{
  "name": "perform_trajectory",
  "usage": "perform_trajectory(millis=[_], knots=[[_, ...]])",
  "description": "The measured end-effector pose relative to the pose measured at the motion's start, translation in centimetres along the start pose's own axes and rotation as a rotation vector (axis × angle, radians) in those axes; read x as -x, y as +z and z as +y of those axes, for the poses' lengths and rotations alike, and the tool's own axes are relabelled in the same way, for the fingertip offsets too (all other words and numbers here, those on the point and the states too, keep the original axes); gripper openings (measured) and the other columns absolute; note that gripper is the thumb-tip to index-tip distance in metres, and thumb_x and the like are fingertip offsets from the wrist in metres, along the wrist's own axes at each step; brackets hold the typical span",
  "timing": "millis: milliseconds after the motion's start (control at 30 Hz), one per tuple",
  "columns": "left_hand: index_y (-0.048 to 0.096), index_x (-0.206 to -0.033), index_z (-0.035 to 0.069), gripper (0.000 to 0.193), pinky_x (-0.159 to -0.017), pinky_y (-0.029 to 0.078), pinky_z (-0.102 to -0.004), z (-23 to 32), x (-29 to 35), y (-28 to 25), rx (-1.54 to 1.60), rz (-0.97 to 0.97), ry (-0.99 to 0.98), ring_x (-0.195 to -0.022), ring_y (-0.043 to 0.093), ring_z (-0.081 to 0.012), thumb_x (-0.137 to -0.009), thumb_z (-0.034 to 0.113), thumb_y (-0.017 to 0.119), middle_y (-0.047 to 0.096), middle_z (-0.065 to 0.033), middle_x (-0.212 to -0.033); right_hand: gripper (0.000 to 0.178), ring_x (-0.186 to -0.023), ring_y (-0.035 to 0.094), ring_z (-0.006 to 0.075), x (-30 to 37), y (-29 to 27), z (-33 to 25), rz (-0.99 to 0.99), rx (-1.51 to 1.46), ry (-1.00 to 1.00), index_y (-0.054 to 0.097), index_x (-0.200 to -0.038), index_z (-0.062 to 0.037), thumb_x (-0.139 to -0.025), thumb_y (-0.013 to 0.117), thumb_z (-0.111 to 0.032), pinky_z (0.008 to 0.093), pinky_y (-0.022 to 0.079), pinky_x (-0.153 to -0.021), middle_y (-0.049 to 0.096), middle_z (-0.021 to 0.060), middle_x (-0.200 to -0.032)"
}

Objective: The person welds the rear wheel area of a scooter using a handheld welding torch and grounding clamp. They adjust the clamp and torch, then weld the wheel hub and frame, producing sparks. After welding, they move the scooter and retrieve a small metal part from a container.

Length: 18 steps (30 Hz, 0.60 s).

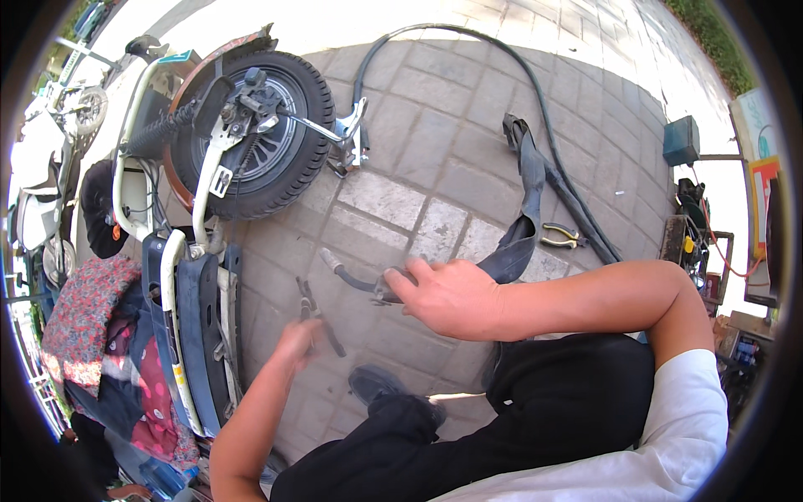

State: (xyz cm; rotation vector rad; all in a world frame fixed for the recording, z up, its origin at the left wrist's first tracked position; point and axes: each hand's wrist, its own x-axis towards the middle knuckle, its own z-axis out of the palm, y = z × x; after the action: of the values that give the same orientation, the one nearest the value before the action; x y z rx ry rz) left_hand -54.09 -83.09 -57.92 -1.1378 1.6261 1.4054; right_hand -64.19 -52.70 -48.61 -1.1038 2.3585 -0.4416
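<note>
My left hand is closed round a dark metal hand tool that looks like pliers; motion blur hides its details. To its right, my right hand grips one end of a flattened black rubber inner tube, fingers curled over it. From under those fingers a short dark curved piece with a pale tip sticks out to the left. Beyond my hand the tube runs away across the paving. Yellow-and-black pliers lie on the ground beside the tube.
A scooter lies on its side at the left, with its rear wheel and kickstand toward me. A black hose arcs across the paving. A tool box and a dark green box stand at the right. My shoe is below my hands.
</note>
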Motion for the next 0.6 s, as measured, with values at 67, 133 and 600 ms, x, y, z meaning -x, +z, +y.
perform_trajectory(millis=[67,133,600], knots=[[0.037,-0.143,-0.001,0.073,-0.109,0.036,-0.0458,-1.5,0.6,1.9,-0.128,0.290,0.308,-0.137,0.039,-0.0318,-0.091,0.045,0.061,0.043,-0.0260,-0.141,0.053,-0.082,0.067,0.0366,-1.3,-0.1,-1.3,0.101,-0.232,0.018,0.042,-0.134,-0.0030,-0.089,0.063,-0.023,0.0444,0.055,-0.068,0.056,0.0189,-0.116],[0.038,-0.143,0.000,0.069,-0.110,0.035,-0.0438,1.2,3.4,5.2,0.323,-0.131,0.502,-0.135,0.042,-0.0301,-0.094,0.044,0.060,0.044,-0.0213,-0.141,0.051,-0.096,0.064,0.0424,-2.6,1.4,-1.7,0.330,-0.520,-0.007,0.039,-0.135,0.0035,-0.093,0.058,-0.019,0.0469,0.053,-0.080,0.051,0.0255,-0.124],[0.050,-0.110,0.009,0.037,-0.088,0.047,-0.0529,1.8,4.6,4.8,0.836,-0.268,0.363,-0.089,0.063,-0.0348,-0.097,0.044,0.051,0.061,-0.0117,-0.085,0.060,-0.117,0.052,0.0328,19.8,13.8,29.9,0.199,0.103,1.108,0.051,-0.129,-0.0106,-0.080,0.076,-0.034,0.0490,0.046,-0.091,0.056,0.0120,-0.118]])
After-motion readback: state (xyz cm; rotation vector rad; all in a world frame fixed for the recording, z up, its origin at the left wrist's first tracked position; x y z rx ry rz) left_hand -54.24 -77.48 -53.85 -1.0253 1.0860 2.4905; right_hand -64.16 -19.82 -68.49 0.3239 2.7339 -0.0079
